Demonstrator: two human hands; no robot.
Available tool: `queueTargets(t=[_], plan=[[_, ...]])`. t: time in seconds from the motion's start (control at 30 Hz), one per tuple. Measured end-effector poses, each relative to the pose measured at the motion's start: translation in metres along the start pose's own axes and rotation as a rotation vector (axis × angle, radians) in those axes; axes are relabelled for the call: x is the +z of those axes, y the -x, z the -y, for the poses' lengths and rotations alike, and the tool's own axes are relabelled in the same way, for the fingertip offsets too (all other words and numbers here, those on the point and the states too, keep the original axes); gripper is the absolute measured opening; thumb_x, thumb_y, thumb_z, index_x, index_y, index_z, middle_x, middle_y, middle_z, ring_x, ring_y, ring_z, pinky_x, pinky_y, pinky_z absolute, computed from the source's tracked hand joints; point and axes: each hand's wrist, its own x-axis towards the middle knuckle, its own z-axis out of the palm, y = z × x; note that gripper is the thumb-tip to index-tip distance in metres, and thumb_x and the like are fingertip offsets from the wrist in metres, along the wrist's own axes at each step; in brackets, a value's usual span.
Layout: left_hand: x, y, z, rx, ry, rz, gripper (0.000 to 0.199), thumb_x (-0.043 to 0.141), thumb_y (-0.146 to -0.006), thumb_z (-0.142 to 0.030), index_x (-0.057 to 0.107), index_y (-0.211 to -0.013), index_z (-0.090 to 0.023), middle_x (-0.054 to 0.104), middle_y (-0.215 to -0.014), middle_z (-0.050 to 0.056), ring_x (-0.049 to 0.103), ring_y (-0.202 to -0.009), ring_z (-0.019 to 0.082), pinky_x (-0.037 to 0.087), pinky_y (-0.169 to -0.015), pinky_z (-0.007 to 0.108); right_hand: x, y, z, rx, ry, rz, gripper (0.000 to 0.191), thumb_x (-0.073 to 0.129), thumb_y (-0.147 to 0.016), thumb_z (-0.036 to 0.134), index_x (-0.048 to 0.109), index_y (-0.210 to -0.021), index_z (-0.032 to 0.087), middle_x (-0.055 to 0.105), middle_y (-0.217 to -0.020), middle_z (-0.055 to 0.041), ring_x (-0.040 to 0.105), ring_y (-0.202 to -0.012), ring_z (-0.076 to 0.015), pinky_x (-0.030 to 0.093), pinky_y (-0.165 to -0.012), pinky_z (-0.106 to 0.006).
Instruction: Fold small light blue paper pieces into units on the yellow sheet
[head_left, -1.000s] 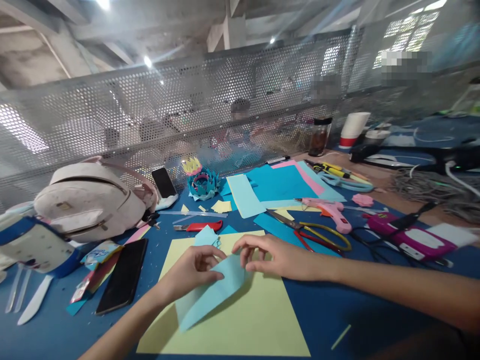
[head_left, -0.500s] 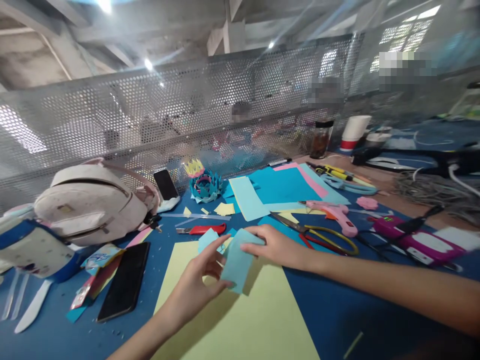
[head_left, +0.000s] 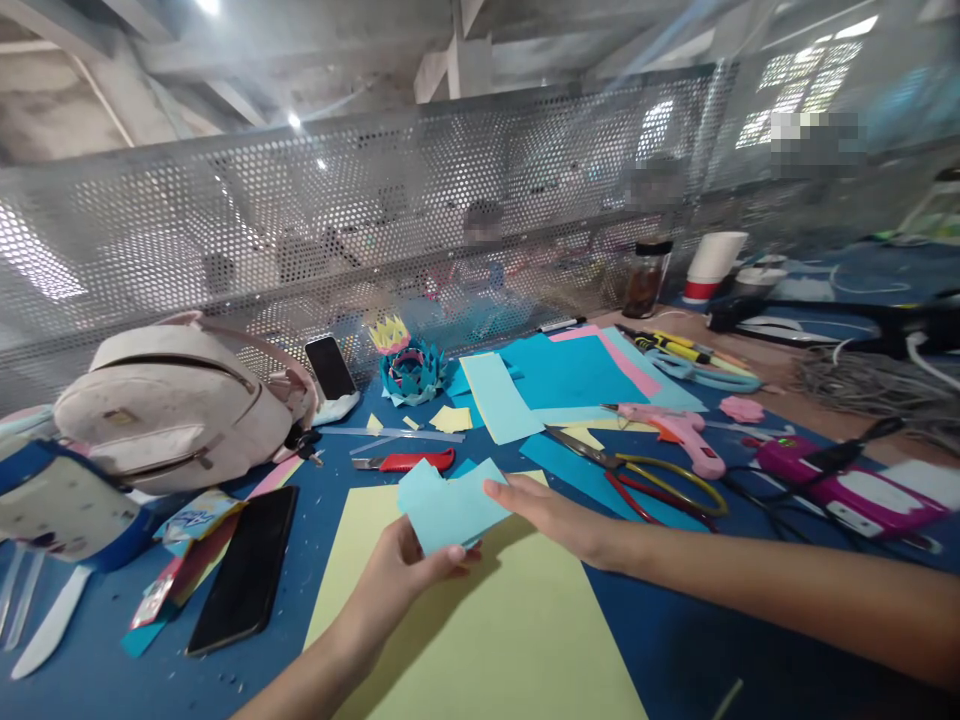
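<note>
Both hands hold light blue paper pieces [head_left: 456, 508] above a pale yellow sheet [head_left: 480, 640]. My left hand [head_left: 412, 565] grips their lower edge, thumb in front and fingers behind. The right edge is pinched by my right hand [head_left: 536, 505], its thumb on the front face. Just behind the pieces lies a red utility knife [head_left: 416, 461]. Scissors with yellow and red handles [head_left: 615, 462] rest on blue paper to the right. Farther back stands a blue paper flower [head_left: 412, 374] with a small yellow and pink one [head_left: 390, 335].
On the left are a pale backpack [head_left: 172, 400], a black phone [head_left: 244, 570] and a white plastic knife [head_left: 52, 622]. At the right lie a pink glue gun [head_left: 675, 432], a magenta device [head_left: 851, 485] and cables. A perforated metal screen [head_left: 360, 230] stands behind.
The held blue paper has turned from a tall, tilted position to a wider one facing me. My left hand has closed in under it, and my right hand has moved slightly right and down.
</note>
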Motion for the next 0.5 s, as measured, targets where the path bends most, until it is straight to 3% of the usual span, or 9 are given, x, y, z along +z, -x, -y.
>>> queueTargets(t=[0.17,0.33,0.5], plan=[[-0.01,-0.011,0.013,-0.018,0.0,-0.126,0.048,0.083,-0.066,-0.054,0.07,-0.086,-0.013,0.068,-0.071,0.006,0.064,-0.062,0.017,0.049,-0.056,0.023,0.001,-0.01,-0.011,-0.042,-0.109,0.115,0.058,0.067,-0.08,0.061,0.063,-0.12,0.018,0.07,-0.104,-0.0071,0.065,-0.098,-0.0274,0.048,-0.092,-0.042],[-0.017,-0.016,0.023,0.049,-0.014,-0.192,0.044,0.088,-0.06,-0.049,0.068,-0.074,-0.013,0.065,-0.068,0.003,0.059,-0.063,0.015,0.045,-0.059,0.021,-0.004,-0.022,-0.027,-0.238,-0.004,0.123,0.047,0.069,-0.082,0.05,0.061,-0.116,0.018,0.065,-0.106,-0.0065,0.06,-0.102,-0.0244,0.047,-0.091,-0.036],[-0.016,-0.011,0.026,0.087,-0.133,-0.238,0.039,0.08,-0.071,-0.049,0.061,-0.064,-0.014,0.048,-0.056,-0.002,0.042,-0.053,0.01,0.031,-0.05,0.02,-0.009,-0.026,-0.036,-0.248,0.136,0.045,0.038,0.068,-0.085,0.043,0.056,-0.113,0.019,0.06,-0.094,-0.0025,0.058,-0.087,-0.0174,0.045,-0.076,-0.028]])
